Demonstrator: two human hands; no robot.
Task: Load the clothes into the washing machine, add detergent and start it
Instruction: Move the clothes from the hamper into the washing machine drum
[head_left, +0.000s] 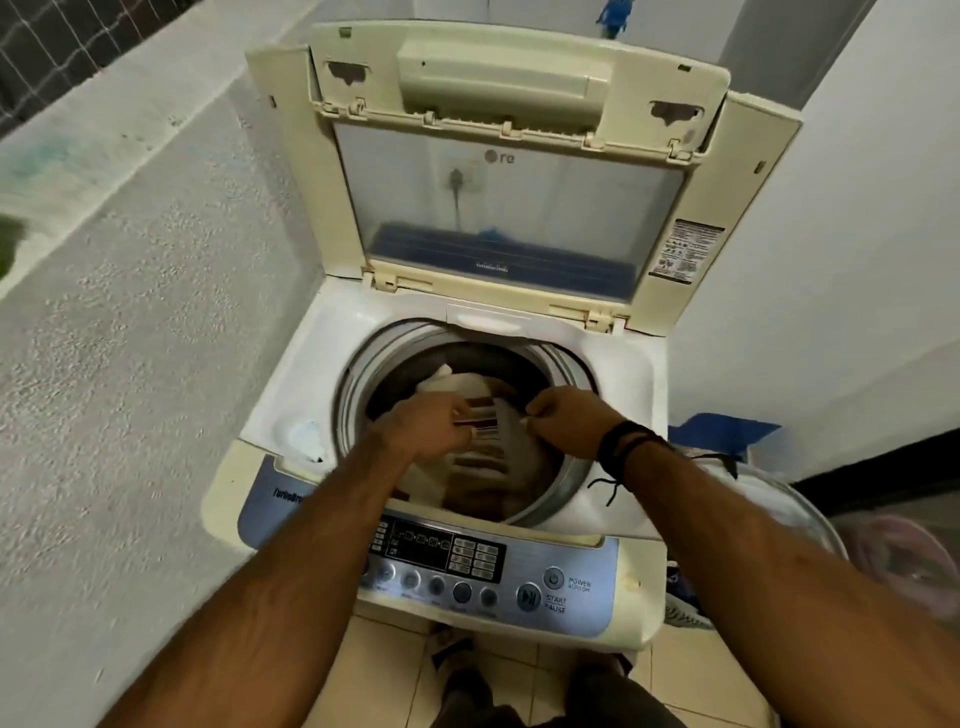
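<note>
Both hands reach over the open drum (569, 470) of a top-loading washing machine (291, 395). The left hand (428, 426) pinches the left edge of a small packet (485, 423) with red and white stripes and a barcode, and the right hand (563, 418), fingers curled, grips its right edge; the packet lies between the two hands, above the drum's mouth. Below it, inside the drum, clothes (467, 384) in white and brown lie heaped, showing from about 11 o'clock of the packet down to 6 o'clock; motion blur hides their detail. A black wristband (626, 447) sits on the right wrist.

The lid (519, 171) stands raised at 12 o'clock. The control panel (467, 566) runs along the near edge at 6 o'clock, its buttons marked power and start/pause. A rough grey wall (130, 338) rises at 9 o'clock, a smooth white wall (857, 234) at 3 o'clock, and beige floor tiles (384, 675) show beneath. A round tub (810, 514) sits at 4 o'clock.
</note>
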